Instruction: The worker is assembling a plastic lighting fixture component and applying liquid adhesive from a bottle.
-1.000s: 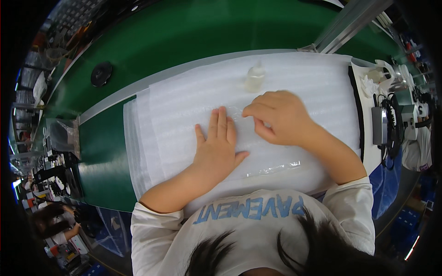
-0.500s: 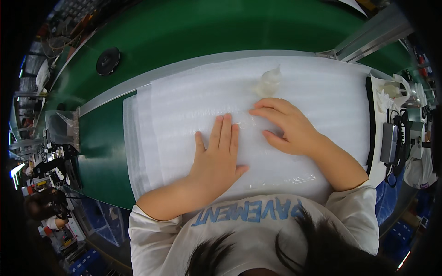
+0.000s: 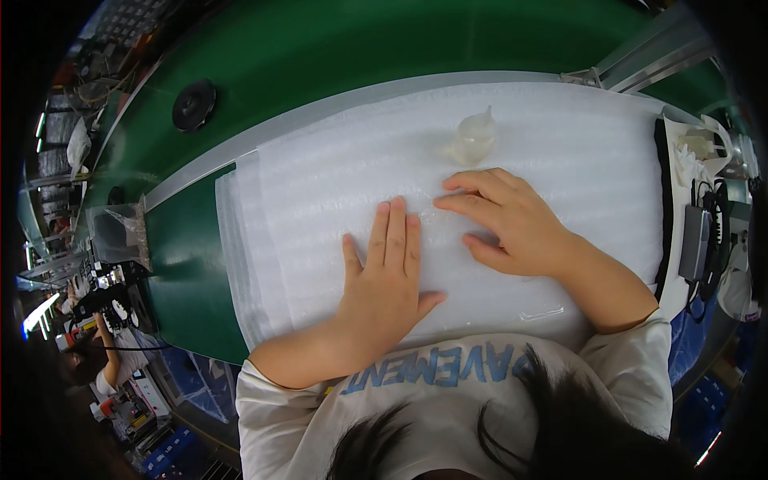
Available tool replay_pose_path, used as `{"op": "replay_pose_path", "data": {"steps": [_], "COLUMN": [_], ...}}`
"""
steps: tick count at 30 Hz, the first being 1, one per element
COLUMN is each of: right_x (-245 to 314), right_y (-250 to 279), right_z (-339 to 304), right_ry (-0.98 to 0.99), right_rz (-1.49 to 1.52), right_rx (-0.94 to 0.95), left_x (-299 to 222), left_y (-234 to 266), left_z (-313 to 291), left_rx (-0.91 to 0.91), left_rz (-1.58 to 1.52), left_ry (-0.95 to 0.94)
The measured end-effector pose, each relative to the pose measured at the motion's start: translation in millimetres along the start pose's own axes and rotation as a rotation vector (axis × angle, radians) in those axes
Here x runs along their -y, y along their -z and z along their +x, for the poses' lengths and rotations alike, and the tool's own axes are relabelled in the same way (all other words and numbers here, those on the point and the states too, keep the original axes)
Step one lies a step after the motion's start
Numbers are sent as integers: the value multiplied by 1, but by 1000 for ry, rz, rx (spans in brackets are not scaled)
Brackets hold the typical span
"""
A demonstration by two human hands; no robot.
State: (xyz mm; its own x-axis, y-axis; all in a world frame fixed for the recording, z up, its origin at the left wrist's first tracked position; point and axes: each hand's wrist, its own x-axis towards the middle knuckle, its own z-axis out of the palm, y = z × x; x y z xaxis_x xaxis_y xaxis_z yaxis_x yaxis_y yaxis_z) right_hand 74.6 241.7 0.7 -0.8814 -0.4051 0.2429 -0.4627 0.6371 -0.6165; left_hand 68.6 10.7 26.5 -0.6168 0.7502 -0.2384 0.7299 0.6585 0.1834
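Note:
My left hand (image 3: 386, 276) lies flat, fingers stretched, on a clear glossy sheet (image 3: 540, 315) whose outline is hard to follow. Beneath it, white foam sheeting (image 3: 308, 188) covers the bench in front of me. To the right, my right hand (image 3: 512, 224) is loosely bent, with the thumb apart from the fingers and nothing visible in its grasp. Its fingertips are at the clear sheet, though whether they press on it I cannot tell. Just beyond them stands a small translucent squeeze bottle (image 3: 476, 139) with a thin nozzle.
Past a metal rail (image 3: 352, 104) runs a green surface (image 3: 336, 48) with a round black disc (image 3: 194, 106) on it. At the right edge are a grey power adapter (image 3: 695, 240) and black cables. Another person (image 3: 104, 364) sits far left.
The whole view has shifted slightly, as if my head moved. Both hands stay nearly where they were on the sheet; the right fingers look slightly more spread.

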Motion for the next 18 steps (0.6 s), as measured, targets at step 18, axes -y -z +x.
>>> {"op": "replay_pose_path", "data": {"steps": [18], "right_x": [-3], "right_y": [-2], "right_z": [-3], "right_ry": [12], "right_rz": [30], "right_rx": [-45], "left_x": [-12], "left_y": [-16], "left_z": [6], "left_rx": [-168], "left_rz": [151], "left_ry": [42]}}
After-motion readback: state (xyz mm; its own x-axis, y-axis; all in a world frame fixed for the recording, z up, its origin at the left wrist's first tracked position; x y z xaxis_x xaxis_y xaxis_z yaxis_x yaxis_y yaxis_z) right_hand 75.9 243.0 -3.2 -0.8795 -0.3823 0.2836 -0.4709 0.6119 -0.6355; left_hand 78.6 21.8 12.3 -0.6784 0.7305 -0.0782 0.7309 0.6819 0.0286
